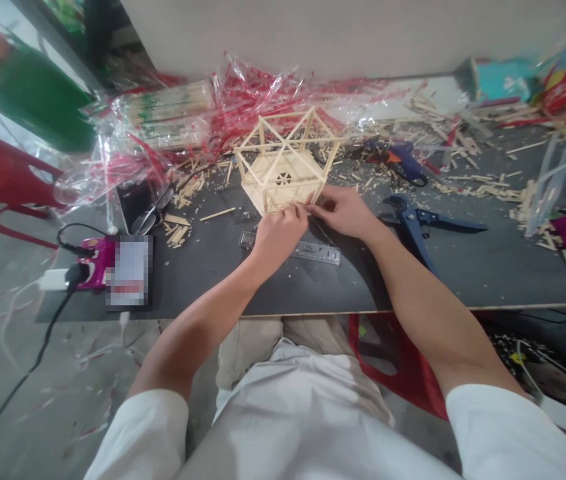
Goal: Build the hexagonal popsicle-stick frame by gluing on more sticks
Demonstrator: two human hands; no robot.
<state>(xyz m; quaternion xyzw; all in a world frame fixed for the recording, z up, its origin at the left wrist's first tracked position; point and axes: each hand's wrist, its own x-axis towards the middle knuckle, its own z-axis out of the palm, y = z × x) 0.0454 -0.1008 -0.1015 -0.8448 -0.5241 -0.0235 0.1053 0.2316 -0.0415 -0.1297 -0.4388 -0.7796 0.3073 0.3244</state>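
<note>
A hexagonal frame of pale wooden sticks (285, 143) stands on the dark table, with a slatted base and crossed sticks on top. At its near edge, my left hand (283, 230) has its fingers curled together against the base. My right hand (340, 210) is beside it at the near right corner, thumb and fingers pinched. The fingertips of both hands nearly meet, and whatever is between them is too small to make out. A clear ruler (317, 253) lies on the table just below the hands, partly hidden by my left wrist.
Blue cutters (415, 223) lie right of my right forearm. Behind them is a blue glue gun (405, 162). Stick scraps and plastic wrappers (257, 93) cover the back. A phone (130, 273) and a purple power strip (93, 263) sit front left.
</note>
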